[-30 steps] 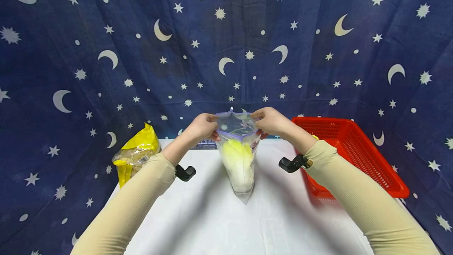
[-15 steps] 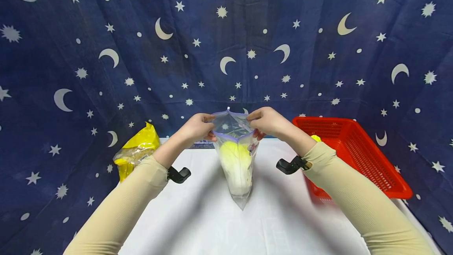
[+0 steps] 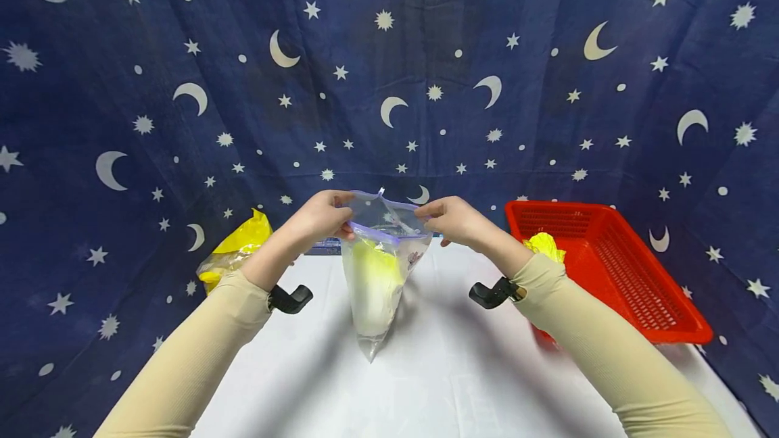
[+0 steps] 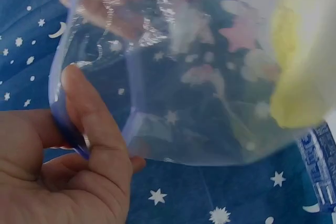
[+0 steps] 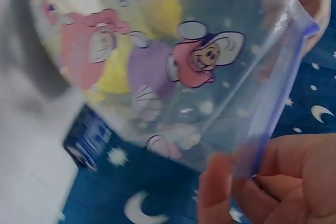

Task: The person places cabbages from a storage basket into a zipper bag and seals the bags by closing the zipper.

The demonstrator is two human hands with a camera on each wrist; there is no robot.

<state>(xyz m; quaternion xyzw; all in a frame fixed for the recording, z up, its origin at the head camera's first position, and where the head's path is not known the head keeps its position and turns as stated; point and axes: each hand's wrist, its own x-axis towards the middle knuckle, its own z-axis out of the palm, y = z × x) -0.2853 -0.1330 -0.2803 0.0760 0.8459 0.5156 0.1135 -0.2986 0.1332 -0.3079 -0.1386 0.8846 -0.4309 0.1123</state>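
A clear zip bag (image 3: 416, 249) with a purple zip strip hangs tapering to a point over the white table. Inside it sits a napa cabbage (image 3: 372, 282), yellow-green leaves up and white base down. My left hand (image 3: 320, 216) pinches the left side of the bag's spread mouth, its thumb and fingers over the zip strip in the left wrist view. On the other side, my right hand (image 3: 456, 223) pinches the right corner of the mouth. Cartoon figures (image 5: 205, 59) are printed on the bag in the right wrist view.
A red plastic basket (image 3: 645, 282) stands at the right, with a yellow crumpled-looking thing (image 3: 546, 246) in it. A yellow and clear package (image 3: 246, 238) lies at the left, partly behind my arm. A blue patterned box (image 3: 325, 247) sits at the table's back edge.
Both hands have moved left with the bag and cabbage, the left hand farther than the right. My right arm now uncovers more of the yellow thing in the basket.
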